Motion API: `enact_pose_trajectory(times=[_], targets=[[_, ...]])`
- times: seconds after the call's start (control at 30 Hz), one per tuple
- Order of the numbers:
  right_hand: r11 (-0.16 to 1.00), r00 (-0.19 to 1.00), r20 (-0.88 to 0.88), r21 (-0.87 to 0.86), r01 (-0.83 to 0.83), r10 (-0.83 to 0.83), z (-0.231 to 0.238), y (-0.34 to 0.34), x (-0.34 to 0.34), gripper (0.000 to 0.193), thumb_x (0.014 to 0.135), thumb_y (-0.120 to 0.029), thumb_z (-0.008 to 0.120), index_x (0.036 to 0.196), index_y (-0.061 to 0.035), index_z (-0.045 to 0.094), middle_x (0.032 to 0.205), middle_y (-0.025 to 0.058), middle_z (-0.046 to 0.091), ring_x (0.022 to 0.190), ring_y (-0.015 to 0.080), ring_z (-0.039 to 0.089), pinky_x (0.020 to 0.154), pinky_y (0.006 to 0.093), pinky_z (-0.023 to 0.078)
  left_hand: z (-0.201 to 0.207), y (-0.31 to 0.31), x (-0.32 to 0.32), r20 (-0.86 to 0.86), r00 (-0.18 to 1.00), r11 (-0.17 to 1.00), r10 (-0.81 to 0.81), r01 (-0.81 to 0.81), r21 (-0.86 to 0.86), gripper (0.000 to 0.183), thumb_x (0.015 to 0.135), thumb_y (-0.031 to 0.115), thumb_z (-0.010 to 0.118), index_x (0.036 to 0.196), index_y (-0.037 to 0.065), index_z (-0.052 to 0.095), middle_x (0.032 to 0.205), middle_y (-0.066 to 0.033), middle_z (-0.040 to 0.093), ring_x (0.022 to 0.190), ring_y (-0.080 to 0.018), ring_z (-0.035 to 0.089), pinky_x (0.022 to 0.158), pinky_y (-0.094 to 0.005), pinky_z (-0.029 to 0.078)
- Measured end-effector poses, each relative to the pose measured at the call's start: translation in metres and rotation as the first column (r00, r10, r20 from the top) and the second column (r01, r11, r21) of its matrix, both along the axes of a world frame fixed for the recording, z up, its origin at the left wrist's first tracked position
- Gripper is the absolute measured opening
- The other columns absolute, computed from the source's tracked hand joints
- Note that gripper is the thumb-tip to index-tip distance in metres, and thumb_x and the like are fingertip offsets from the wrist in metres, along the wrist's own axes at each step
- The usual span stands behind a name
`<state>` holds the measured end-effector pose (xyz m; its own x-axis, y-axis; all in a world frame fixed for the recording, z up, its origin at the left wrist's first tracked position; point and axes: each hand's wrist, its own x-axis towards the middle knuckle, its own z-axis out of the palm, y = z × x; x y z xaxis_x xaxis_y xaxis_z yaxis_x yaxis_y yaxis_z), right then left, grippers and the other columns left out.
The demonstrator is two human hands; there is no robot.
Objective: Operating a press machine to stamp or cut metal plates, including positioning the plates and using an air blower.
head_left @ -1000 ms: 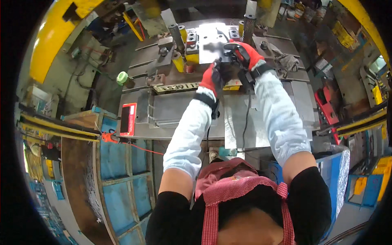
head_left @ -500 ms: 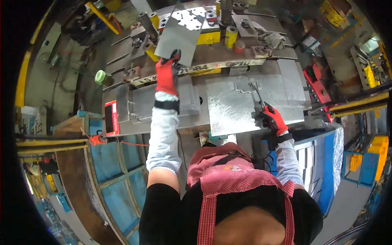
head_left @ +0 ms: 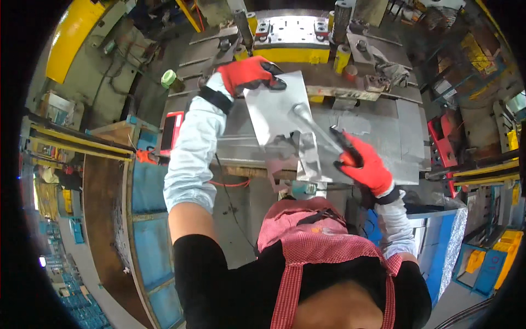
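My left grip (head_left: 247, 75) pinches metal sheet (head_left: 278, 108), nearside of press die (head_left: 296, 54) | right grip (head_left: 368, 168) clasps rod (head_left: 323, 135) | likely light, stiff, slick; hold uncut end

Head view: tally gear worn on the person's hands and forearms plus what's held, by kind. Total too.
Red gloves: 2
Black wrist straps: 2
Pale sleeves: 2
Metal sheet, in the left hand: 1
Rod-shaped tool, in the right hand: 1
Total: 8
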<state>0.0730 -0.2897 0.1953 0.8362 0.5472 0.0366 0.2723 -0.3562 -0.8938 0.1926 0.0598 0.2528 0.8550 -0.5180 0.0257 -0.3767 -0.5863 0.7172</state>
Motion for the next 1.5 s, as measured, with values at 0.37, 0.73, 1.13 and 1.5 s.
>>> enact_pose_trajectory(times=[0.37,0.73,1.13,1.5], targets=[[0.803,0.902,-0.429,0.554,0.219,0.050,-0.004,0.047,0.077,0.032,0.083,-0.019,0.055,0.112,-0.0069,0.052,0.073,-0.0056,0.049,0.056,0.0020,0.042,0.047,0.0174,0.032,-0.066,0.045,0.003,-0.436,0.858,0.351,-0.271,-0.334,-0.875,0.044,0.090,0.037,0.038,0.119,0.004,0.045,0.103,-0.0102,0.058,0.089,-0.0238,0.059,0.082,-0.0373,0.047],[0.857,0.947,-0.242,0.512,-0.060,0.211,-0.023,0.079,0.242,0.022,0.083,-0.017,0.056,0.101,-0.0038,0.058,0.087,-0.0013,0.057,0.078,0.0058,0.052,0.069,0.0203,0.042,-0.114,-0.071,0.002,-0.436,0.788,-0.035,-0.435,-0.499,-0.866,0.051,0.090,0.037,0.036,0.110,-0.008,0.049,0.094,-0.0198,0.061,0.081,-0.0284,0.062,0.075,-0.0396,0.050],[0.795,0.872,-0.383,0.403,0.454,-0.304,-0.071,-0.024,0.062,0.044,0.083,-0.016,0.056,0.124,-0.0067,0.043,0.075,-0.0027,0.048,0.059,0.0059,0.045,0.050,0.0210,0.039,-0.117,-0.078,0.004,-0.536,0.821,-0.111,-0.195,-0.562,-0.820,0.046,0.090,0.030,0.031,0.107,-0.009,0.049,0.094,-0.0223,0.060,0.086,-0.0330,0.060,0.079,-0.0419,0.049],[0.707,0.671,-0.538,0.181,0.684,-0.511,-0.185,-0.130,-0.032,0.033,0.077,-0.015,0.058,0.107,-0.0045,0.051,0.071,0.0026,0.052,0.049,0.0088,0.045,0.042,0.0238,0.038,-0.099,-0.089,0.007,-0.652,0.758,-0.080,0.009,-0.649,-0.757,0.045,0.091,0.026,0.026,0.108,-0.011,0.043,0.101,-0.0278,0.055,0.092,-0.0397,0.056,0.087,-0.0467,0.044]])
